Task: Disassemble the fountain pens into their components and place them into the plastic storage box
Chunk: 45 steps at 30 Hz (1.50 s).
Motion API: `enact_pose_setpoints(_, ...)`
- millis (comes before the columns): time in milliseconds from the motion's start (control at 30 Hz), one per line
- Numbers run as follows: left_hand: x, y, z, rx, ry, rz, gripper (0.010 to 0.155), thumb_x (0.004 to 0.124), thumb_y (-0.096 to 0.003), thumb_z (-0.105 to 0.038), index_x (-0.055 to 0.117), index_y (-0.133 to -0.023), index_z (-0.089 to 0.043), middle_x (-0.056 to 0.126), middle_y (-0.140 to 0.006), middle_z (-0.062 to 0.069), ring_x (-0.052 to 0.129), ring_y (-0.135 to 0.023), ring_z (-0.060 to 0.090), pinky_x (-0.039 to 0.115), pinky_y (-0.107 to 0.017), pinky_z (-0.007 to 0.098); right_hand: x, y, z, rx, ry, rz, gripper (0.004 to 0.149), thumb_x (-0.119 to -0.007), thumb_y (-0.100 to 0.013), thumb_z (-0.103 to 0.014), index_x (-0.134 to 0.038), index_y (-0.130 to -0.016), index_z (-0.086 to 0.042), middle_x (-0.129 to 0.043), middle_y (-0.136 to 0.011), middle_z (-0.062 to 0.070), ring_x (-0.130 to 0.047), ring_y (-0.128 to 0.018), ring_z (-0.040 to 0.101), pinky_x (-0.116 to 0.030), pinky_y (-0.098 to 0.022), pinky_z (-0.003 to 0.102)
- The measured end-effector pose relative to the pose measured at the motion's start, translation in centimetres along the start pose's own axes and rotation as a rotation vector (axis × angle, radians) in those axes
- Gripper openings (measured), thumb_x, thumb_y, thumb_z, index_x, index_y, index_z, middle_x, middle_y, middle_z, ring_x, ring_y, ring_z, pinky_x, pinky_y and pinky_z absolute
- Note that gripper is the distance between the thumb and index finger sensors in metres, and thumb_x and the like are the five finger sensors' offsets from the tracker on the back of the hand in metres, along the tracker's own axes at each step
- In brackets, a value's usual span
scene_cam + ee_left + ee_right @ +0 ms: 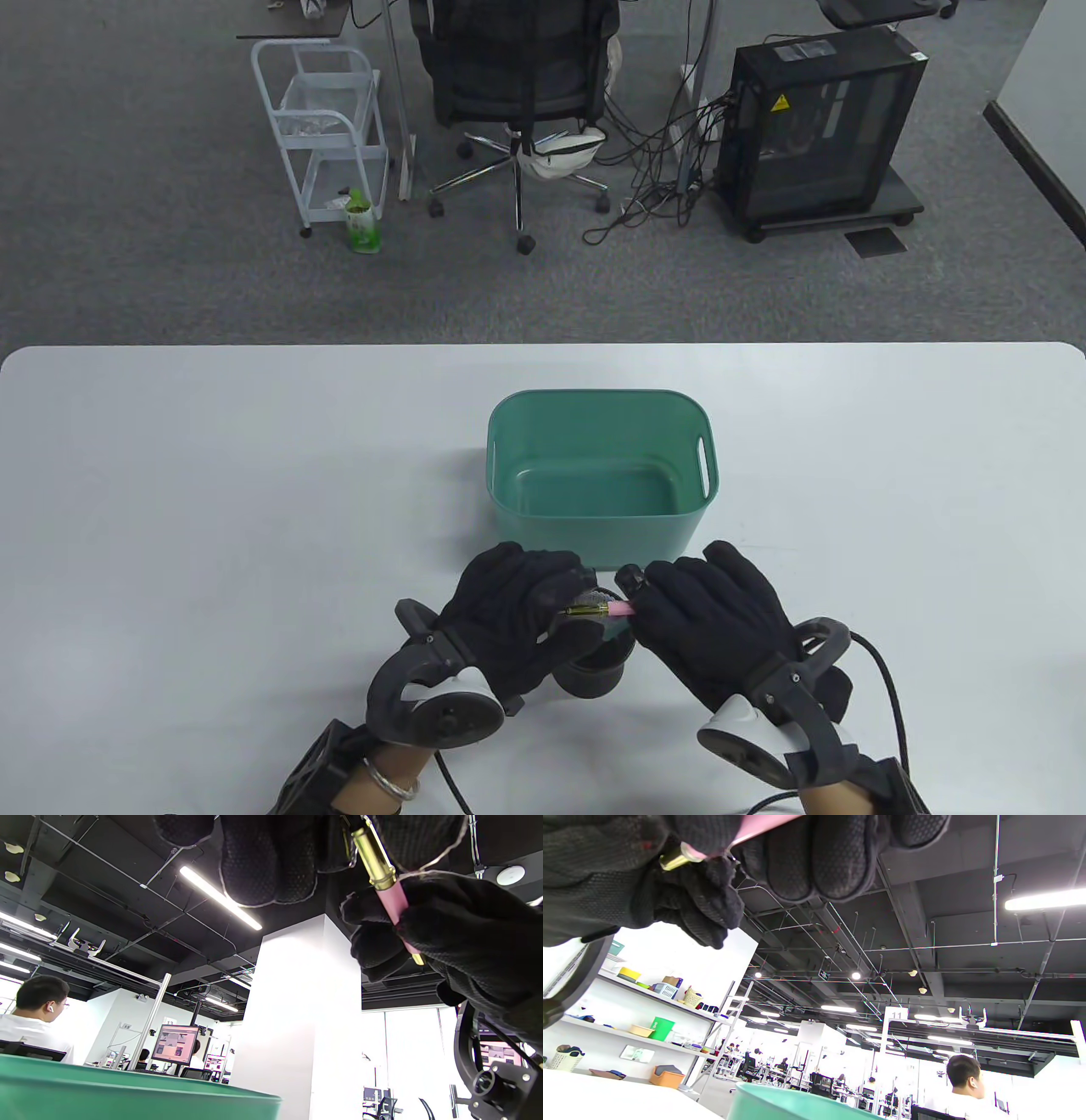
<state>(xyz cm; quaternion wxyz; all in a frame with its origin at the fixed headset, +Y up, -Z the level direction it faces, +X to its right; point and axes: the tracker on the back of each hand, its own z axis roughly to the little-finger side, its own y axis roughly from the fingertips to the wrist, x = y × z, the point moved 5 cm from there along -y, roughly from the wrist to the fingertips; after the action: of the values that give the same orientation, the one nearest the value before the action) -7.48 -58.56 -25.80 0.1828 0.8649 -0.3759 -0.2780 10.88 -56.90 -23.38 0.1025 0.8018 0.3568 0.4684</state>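
Pen [598, 607], pink with a gold section, held between both gloved hands just above a dark round pot [598, 666] near the table's front edge. In the table view its long axis lies almost level and runs left to right, the gold section toward the left hand [517, 615] and the pink barrel toward the right hand [717, 620]. In the left wrist view the pen [384, 882] slants down across the upper right, gold part uppermost, pink barrel passing into the right hand's curled fingers [445, 925], with a small gold tip showing below them. The left hand's fingers [267, 857] are curled round the gold end; in the right wrist view the right hand's fingers [814, 857] are curled round the pink barrel [755, 827], and the gold band [676, 857] sits where the two gloves meet.

Storage box [594, 458], green plastic with a cut-out handle on its right wall, stands on the white table [212, 509] just behind the hands. A tracker [445, 709] is strapped to the back of the left hand and another [764, 730] to the right, each trailing a black cable.

Beyond the table: grey carpet, a black office chair [517, 85], a white wire trolley [327, 127] and a black computer case [819, 127].
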Motion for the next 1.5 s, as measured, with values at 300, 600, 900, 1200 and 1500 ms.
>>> enact_pose_setpoints(300, 0.13, -0.05, -0.20, 0.000, -0.012, 0.010, 0.045, 0.071, -0.0652, -0.049, 0.074, -0.095, -0.016, 0.091, -0.093, 0.006, 0.092, -0.079, 0.022, 0.063, -0.077, 0.050, 0.00, 0.02, 0.02, 0.002, 0.003, 0.000, 0.045, -0.070, -0.054, -0.049, -0.081, -0.094, -0.033, -0.087, -0.086, -0.009, -0.088, -0.076, 0.011, -0.063, -0.075, 0.046)
enact_pose_setpoints(600, 0.10, -0.07, -0.12, -0.003, -0.004, 0.002, 0.045, 0.066, -0.0661, -0.050, 0.081, -0.089, -0.014, 0.098, -0.082, 0.005, 0.097, -0.069, 0.021, 0.068, -0.072, 0.049, -0.02, 0.03, -0.05, 0.004, 0.000, -0.001, 0.045, -0.070, -0.054, -0.049, -0.081, -0.094, -0.033, -0.087, -0.086, -0.009, -0.088, -0.076, 0.011, -0.063, -0.075, 0.046)
enact_pose_setpoints(900, 0.09, -0.09, -0.01, -0.004, 0.005, -0.001, 0.047, 0.062, -0.0667, -0.051, 0.086, -0.084, -0.014, 0.101, -0.075, 0.005, 0.100, -0.063, 0.021, 0.070, -0.069, 0.048, -0.02, 0.04, -0.11, 0.006, -0.002, -0.001, 0.045, -0.070, -0.054, -0.049, -0.081, -0.094, -0.034, -0.087, -0.086, -0.009, -0.088, -0.077, 0.012, -0.063, -0.075, 0.046)
enact_pose_setpoints(1200, 0.03, -0.12, 0.11, -0.006, 0.012, -0.011, 0.050, 0.058, -0.0674, -0.050, 0.091, -0.077, -0.014, 0.105, -0.067, 0.004, 0.102, -0.055, 0.021, 0.073, -0.065, 0.047, -0.05, 0.04, -0.21, 0.009, -0.006, 0.000, 0.045, -0.070, -0.054, -0.049, -0.081, -0.094, -0.033, -0.087, -0.086, -0.009, -0.088, -0.077, 0.011, -0.063, -0.075, 0.046)
enact_pose_setpoints(1500, -0.07, -0.10, 0.21, -0.011, 0.014, -0.021, 0.051, 0.056, -0.0674, -0.050, 0.093, -0.071, -0.015, 0.106, -0.060, 0.003, 0.103, -0.049, 0.020, 0.076, -0.062, 0.046, -0.05, 0.04, -0.21, 0.009, -0.006, 0.000, 0.045, -0.070, -0.054, -0.049, -0.081, -0.094, -0.034, -0.087, -0.086, -0.009, -0.088, -0.077, 0.012, -0.063, -0.075, 0.046)
